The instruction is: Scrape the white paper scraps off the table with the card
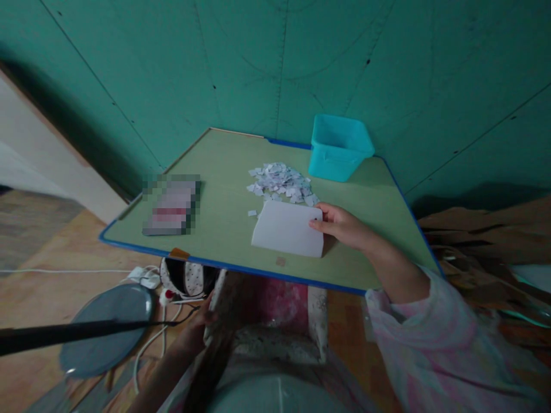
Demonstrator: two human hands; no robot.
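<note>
1. Paper sheet (286, 229), a smooth white rectangle, lies flat on the green table (224, 172).
2. Right hand (340, 226) pinches its right edge.
3. Left hand (198, 328) is below the tabletop, grip unclear.
4. Ragged scraps (282, 182) are heaped behind it.

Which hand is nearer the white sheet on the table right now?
Right. The right hand touches the white sheet at its right edge, thumb on top. The left hand is down below the table, under its near edge, apart from the sheet.
</note>
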